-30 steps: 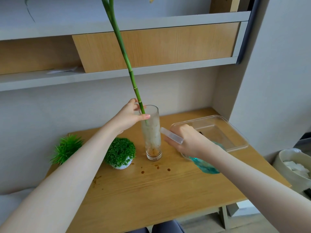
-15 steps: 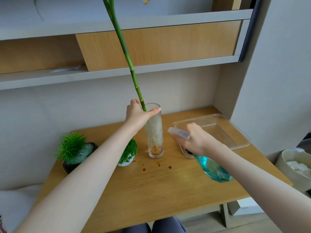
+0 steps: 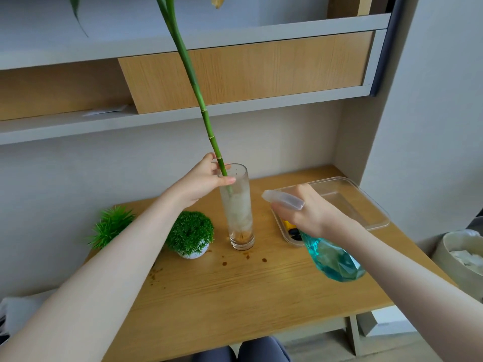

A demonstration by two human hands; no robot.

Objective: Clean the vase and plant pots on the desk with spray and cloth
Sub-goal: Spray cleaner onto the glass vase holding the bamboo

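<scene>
A tall clear glass vase (image 3: 239, 218) stands on the wooden desk (image 3: 248, 291), cloudy inside with brown residue at its bottom. A long green bamboo stalk (image 3: 194, 84) rises out of it. My left hand (image 3: 202, 182) grips the vase's rim and the stalk together. My right hand (image 3: 307, 212) holds a spray bottle (image 3: 330, 257) of blue-green liquid, its white nozzle aimed at the vase from the right. A round green plant in a white pot (image 3: 192, 235) stands left of the vase; a spiky green plant (image 3: 111, 226) sits further left, its pot hidden by my arm.
A clear plastic tray (image 3: 366, 205) lies at the desk's right back, with dark and yellow items at its near corner. Brown drips (image 3: 245, 257) stain the desk before the vase. Shelves run along the wall above. A pale bin (image 3: 462, 257) stands right of the desk.
My right hand has lifted the spray bottle and brought its nozzle nearer the vase. My left hand has shifted its hold at the rim. The camera view has drifted.
</scene>
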